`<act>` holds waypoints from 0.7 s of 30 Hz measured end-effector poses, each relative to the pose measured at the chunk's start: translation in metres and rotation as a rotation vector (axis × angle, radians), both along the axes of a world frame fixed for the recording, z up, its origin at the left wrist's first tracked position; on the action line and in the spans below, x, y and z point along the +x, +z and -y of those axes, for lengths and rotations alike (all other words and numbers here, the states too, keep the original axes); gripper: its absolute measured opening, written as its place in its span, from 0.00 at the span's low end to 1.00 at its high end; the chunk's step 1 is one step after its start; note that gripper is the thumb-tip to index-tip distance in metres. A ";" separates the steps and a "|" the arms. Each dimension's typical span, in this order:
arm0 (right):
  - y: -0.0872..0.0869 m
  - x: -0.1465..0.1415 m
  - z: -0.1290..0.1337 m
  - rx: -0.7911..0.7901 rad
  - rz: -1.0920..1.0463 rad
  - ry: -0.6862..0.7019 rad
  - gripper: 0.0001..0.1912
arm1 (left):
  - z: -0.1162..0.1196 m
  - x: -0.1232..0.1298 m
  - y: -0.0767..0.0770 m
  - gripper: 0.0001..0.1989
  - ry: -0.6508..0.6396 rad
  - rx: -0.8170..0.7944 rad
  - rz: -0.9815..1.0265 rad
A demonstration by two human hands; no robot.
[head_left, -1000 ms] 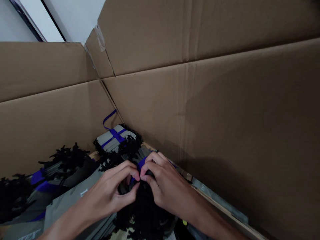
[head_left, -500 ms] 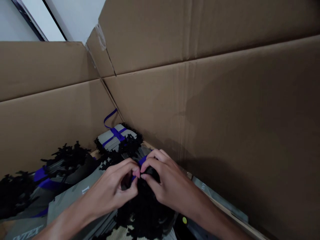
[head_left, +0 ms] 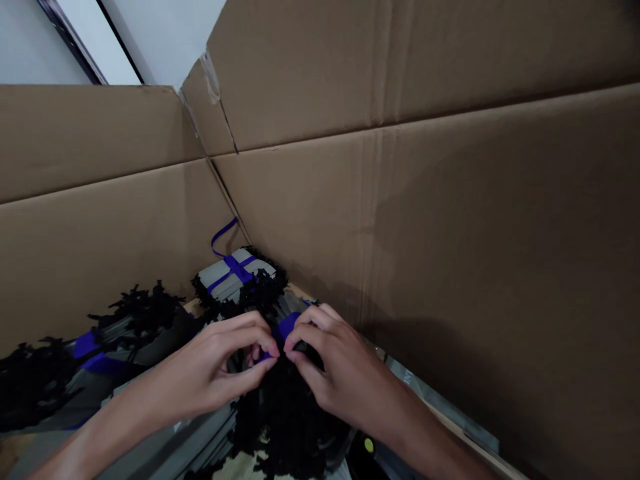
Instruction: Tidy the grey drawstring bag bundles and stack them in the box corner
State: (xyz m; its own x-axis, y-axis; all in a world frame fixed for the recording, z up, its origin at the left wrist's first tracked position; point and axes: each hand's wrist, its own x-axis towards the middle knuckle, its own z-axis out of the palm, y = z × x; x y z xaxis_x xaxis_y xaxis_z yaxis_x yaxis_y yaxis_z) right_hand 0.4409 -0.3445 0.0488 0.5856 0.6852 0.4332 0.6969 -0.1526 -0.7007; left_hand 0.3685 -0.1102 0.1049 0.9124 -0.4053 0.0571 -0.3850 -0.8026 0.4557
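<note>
Both my hands meet over a bundle of black shredded fringe (head_left: 283,420) in front of me. My left hand (head_left: 210,367) and my right hand (head_left: 333,363) pinch a blue ribbon (head_left: 289,326) at the top of this bundle, with their fingertips almost touching. Most of the ribbon's knot is hidden by my fingers. Just beyond them lies a grey packet (head_left: 235,273), tied crosswise with the same blue ribbon, with a loose loop rising behind it.
Tall cardboard panels (head_left: 400,220) rise at the right and far side, meeting another panel (head_left: 100,233) at a corner. More grey bundles with black fringe (head_left: 135,320) lie to the left. A grey strip and wooden edge (head_left: 450,417) run along the lower right.
The view has shifted slightly, so the scene sits a little further right. My left forearm has swung lower and now covers the grey sheet. Both hands stay on the ribbon.
</note>
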 end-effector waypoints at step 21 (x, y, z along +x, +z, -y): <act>-0.016 0.000 -0.004 0.167 -0.002 0.018 0.09 | 0.020 0.020 0.015 0.07 0.074 0.076 -0.243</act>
State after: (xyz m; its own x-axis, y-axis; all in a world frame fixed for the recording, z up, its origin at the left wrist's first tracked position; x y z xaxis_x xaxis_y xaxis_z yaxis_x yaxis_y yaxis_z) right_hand 0.4407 -0.3409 0.0332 0.5752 0.6142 0.5403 0.6968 -0.0219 -0.7169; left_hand 0.3888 -0.1297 0.1204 0.9228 -0.3321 -0.1951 -0.2112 -0.8599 0.4648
